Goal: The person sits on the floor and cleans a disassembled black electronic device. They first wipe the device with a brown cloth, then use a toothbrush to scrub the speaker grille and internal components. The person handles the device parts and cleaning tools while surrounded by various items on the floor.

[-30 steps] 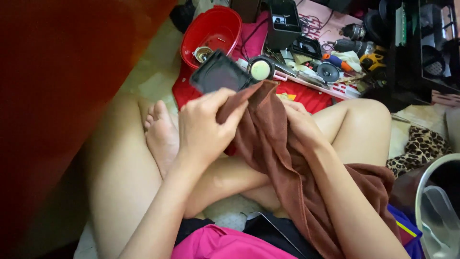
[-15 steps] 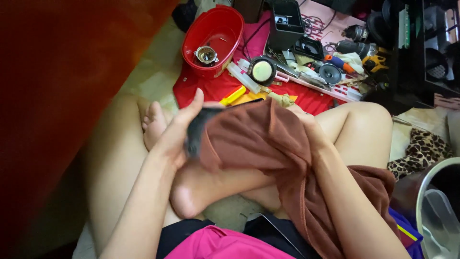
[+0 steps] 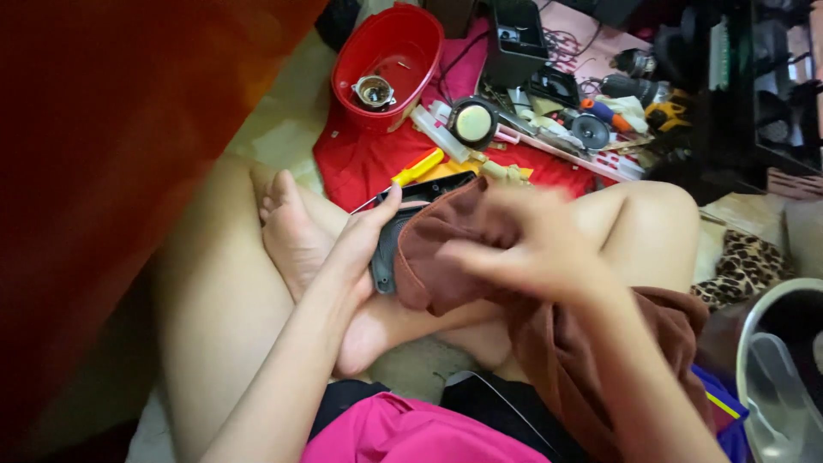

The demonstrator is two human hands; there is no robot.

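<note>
Centre frame, the left hand (image 3: pixel 360 249) has its grip closed on a dark flat device (image 3: pixel 396 230) while the blurred right hand (image 3: pixel 527 249) presses a brown cloth (image 3: pixel 446 253) over it, grip closed on the cloth.

Warm indoor light, right hand (image 3: pixel 523 249) motion-blurred, left edge a red out-of-focus smear

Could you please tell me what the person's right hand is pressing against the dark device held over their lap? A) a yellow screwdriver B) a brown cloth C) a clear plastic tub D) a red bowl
B: the right hand is blurred but lies on the brown cloth that drapes over the dark device, which the left hand grips at its edge; the yellow screwdriver and red bowl lie apart on the floor.
</note>
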